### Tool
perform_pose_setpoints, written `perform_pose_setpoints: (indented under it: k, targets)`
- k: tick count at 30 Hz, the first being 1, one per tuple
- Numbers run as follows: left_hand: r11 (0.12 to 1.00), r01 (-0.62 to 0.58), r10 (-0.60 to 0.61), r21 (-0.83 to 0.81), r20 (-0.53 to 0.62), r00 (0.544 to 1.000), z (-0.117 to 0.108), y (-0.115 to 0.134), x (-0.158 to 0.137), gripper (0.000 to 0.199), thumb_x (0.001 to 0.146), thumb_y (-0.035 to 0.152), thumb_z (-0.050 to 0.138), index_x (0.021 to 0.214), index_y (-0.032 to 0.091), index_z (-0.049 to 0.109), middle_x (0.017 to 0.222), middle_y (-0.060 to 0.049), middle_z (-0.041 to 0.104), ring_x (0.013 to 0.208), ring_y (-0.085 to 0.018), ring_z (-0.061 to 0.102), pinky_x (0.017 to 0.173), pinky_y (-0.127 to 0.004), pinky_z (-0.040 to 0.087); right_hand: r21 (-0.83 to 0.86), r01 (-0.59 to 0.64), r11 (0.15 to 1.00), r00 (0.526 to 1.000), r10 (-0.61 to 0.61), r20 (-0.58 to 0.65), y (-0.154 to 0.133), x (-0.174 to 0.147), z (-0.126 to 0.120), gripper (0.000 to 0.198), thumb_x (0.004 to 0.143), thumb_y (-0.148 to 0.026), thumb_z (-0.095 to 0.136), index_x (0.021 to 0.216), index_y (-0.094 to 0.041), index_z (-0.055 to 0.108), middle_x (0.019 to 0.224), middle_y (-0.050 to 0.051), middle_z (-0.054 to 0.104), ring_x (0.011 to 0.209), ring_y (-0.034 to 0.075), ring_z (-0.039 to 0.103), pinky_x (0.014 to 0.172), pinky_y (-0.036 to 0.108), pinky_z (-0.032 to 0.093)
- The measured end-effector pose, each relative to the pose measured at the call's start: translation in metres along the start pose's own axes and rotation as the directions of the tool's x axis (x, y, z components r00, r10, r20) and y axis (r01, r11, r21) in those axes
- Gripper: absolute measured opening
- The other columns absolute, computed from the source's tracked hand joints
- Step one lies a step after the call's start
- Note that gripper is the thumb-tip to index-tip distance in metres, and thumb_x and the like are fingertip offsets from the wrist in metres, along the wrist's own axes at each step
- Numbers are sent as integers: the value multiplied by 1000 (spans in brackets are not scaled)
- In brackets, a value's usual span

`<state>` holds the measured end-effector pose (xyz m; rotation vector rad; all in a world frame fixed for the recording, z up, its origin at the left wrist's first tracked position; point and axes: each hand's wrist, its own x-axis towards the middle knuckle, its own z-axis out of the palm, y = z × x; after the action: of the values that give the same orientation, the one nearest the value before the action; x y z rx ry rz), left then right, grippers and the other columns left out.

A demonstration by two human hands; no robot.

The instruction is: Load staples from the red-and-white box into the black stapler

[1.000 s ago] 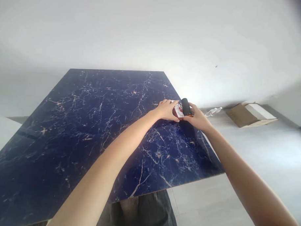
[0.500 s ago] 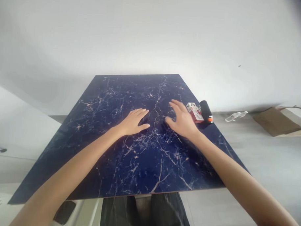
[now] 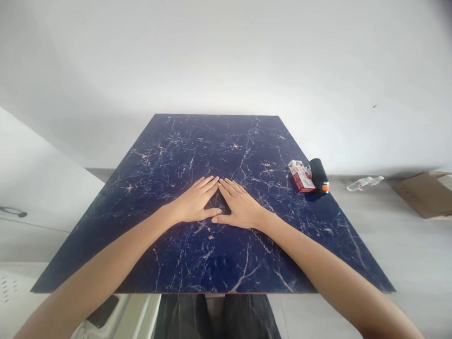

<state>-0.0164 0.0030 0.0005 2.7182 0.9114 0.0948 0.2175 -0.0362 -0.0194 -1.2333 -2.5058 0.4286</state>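
My left hand (image 3: 195, 201) lies flat on the dark blue marbled tabletop (image 3: 212, 139), palm down, with its thumb stretched out. Beside it my right hand (image 3: 242, 205) rests palm down in the same way. Their fingertips meet or nearly meet, and so do the thumbs, framing a small triangle of tabletop. Neither hand holds anything. To the right of my right hand, apart from it, sit a small red and white box (image 3: 302, 176) and a black roll with an orange label (image 3: 318, 175), side by side near the table's right edge.
A white wall (image 3: 222, 50) rises behind the table. On the floor to the right lie a clear plastic bottle (image 3: 365, 183) and an open cardboard box (image 3: 428, 195). A dark phone-like object (image 3: 103, 311) is partly visible below the table's front edge at left.
My right hand has moved left, away from the red and white box, and come down beside my left hand. My left hand now lies flat. The view has shifted slightly.
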Motion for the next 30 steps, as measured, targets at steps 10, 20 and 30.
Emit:
perform_pose_setpoints:
  k: [10,20,30]
  targets:
    - [1000,-3,4,26,-24,1000,8,-6,-1,90,104,73,39,171,16,20,177,-14,15,165,-35,13,134,-53,10,-43,52,998,999,-51,17,6,-3,-1,112,92,-86,47,167,-4,29,171,25,28,161,41,24,132,61,23]
    - [998,27,-24,61,-44,999,9,-2,2,82,107,66,38,169,13,28,175,-15,21,164,-33,17,134,-53,14,-37,39,999,999,-40,-15,4,-4,-3,97,100,-73,47,164,-2,35,170,26,31,160,40,29,131,59,27]
    - [998,23,-19,50,-65,998,11,-5,4,79,107,65,38,168,15,30,175,-13,22,164,-33,18,134,-54,16,-18,38,999,999,-38,-24,5,-3,-1,93,101,-73,46,165,-5,36,170,24,33,160,39,29,131,60,26]
